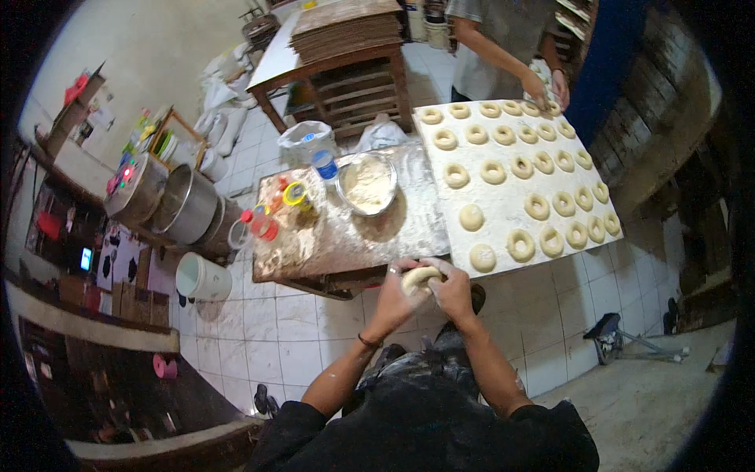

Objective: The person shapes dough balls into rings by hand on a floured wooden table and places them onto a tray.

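Note:
My left hand (397, 295) and my right hand (452, 295) grip a pale dough ring (421, 275) between them, fingers curled round it, just in front of the work table's near edge. To the right lies a white floured board (491, 185) bearing several rows of dough rings (536, 206) and two rounded dough pieces (482, 256) at its lower left. Left of the board, a steel bowl of flour (366, 185) sits on the floured table (405, 236), among a blue-labelled bottle (324, 165), a yellow-lidded jar (296, 197) and red-topped containers (264, 228).
A co-worker's hands (535, 86) are at the board's far edge. A steel mixer (181, 204) and white bucket (203, 275) stand left, a wooden table with stacked boards (342, 31) behind. A wheeled metal stand (629, 346) lies at lower right on the tiled floor.

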Tool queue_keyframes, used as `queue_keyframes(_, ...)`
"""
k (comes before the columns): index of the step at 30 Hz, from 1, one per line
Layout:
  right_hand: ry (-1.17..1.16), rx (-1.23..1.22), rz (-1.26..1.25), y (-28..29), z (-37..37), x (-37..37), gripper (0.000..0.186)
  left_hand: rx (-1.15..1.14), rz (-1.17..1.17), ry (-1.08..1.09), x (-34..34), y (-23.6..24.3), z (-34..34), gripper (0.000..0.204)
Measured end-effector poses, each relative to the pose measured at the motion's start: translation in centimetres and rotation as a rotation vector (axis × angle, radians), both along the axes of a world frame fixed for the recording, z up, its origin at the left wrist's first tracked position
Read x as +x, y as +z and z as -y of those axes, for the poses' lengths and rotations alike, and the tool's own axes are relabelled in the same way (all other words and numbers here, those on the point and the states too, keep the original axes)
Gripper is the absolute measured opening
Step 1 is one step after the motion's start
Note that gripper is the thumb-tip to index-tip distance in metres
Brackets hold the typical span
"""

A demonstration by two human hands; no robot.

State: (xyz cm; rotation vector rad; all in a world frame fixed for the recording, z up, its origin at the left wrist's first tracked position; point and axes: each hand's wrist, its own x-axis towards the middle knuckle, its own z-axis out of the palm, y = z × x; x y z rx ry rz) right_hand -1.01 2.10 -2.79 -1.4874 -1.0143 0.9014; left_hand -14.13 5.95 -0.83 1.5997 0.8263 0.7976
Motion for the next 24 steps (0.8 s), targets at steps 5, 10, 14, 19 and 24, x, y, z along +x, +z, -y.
queue_keyframes(5,0.114,0.051,-0.190,0.6,1.0,-7.2,0.037,0.099,0.011,0.283,-8.2,-1.3,-0.9,0.045)
queue_keyframes(10,0.200,-0.098,-1.142,0.9,-0.4,-11.5,0.027,-0.674,0.857,0.285,-11.0,4.1,1.2,0.047)
queue_keyframes(14,0.404,0.164,-1.617,4.4,-1.2,-10.1,0.040,-1.195,1.185,-0.035,-13.8,3.0,2.8,0.050)
queue_keyframes(19,0.513,-0.164,-1.518,1.4,1.9,-11.7,0.049,-1.099,0.937,0.190,-14.1,3.6,0.3,0.057)
queue_keyframes(24,0.347,0.144,-1.472,4.1,1.0,-7.4,0.058,-1.253,0.735,0.027,-13.1,1.3,2.7,0.058)
